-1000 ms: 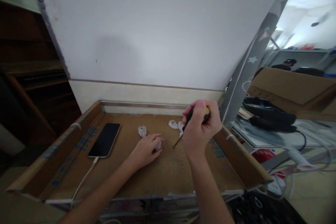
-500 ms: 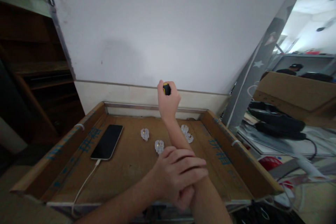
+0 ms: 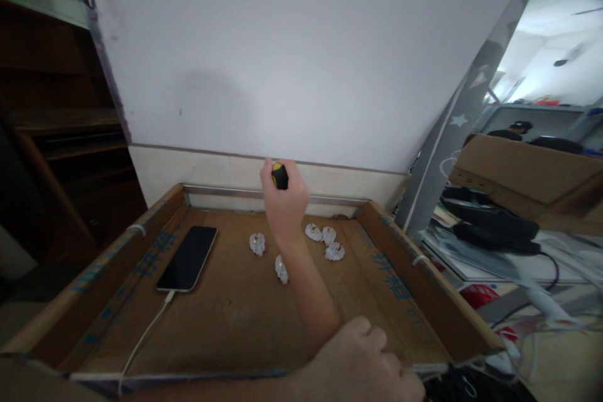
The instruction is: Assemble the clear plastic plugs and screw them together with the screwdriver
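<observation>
Smartphone [image 3: 187, 259], dark screen up, left of the right hand [image 3: 285, 201]. White charging cable [image 3: 164, 306], plugged into its near end, running toward the wearer. Cardboard-lined worktop [image 3: 226, 326], raised sides, blue printed characters, below the hand. White wall [image 3: 301, 50], plain, beyond the hand. Grey strip [image 3: 436, 144], slanted, white star, right of the hand. Cardboard box [image 3: 532, 163], far right. Person [image 3: 513, 131], dark cap, beyond the box. Wooden shelving [image 3: 61, 88], dark, far left of the hand.
</observation>
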`<action>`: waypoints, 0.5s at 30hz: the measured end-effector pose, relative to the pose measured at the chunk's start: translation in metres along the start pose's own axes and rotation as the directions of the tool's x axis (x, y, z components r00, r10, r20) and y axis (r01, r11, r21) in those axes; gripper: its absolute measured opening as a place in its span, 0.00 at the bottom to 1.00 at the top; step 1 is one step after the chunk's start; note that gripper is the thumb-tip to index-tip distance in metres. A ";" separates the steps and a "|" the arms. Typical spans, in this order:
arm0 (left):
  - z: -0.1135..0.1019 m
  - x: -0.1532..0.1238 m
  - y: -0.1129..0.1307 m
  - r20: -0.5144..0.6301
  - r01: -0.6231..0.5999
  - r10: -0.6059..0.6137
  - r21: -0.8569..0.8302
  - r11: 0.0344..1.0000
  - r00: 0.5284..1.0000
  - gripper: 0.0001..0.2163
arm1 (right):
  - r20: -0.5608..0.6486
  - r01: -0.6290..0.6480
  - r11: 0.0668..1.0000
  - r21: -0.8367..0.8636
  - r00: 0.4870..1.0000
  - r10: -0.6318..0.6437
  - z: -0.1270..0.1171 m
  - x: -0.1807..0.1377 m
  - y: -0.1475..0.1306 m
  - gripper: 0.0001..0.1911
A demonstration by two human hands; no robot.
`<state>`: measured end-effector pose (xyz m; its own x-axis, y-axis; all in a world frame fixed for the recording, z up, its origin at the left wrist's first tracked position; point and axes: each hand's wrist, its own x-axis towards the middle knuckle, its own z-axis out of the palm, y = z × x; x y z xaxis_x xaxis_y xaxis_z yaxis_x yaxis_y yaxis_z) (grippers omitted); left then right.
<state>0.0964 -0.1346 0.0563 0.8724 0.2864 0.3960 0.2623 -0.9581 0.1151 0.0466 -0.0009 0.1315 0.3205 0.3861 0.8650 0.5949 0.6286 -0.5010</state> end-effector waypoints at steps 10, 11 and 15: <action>-0.015 -0.080 -0.116 -0.668 0.536 -0.316 0.149 0.831 0.674 0.15 | -0.205 -0.096 0.995 0.027 0.974 0.099 -0.054 0.043 0.035 0.15; -0.009 -0.085 -0.127 -0.559 0.558 -0.409 0.118 0.822 0.721 0.14 | -0.204 -0.097 0.995 0.007 0.974 0.097 -0.056 0.043 0.037 0.15; 0.013 -0.092 -0.149 -0.249 0.564 -0.536 0.054 0.824 0.807 0.14 | -0.134 -0.054 0.998 -0.024 0.990 0.050 -0.056 0.035 0.035 0.13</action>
<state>-0.0176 -0.0185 -0.0088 0.4604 0.7436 0.4849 0.7304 -0.6278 0.2691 0.1199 -0.0032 0.1457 0.4460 0.3231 0.8347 0.5946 0.5901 -0.5461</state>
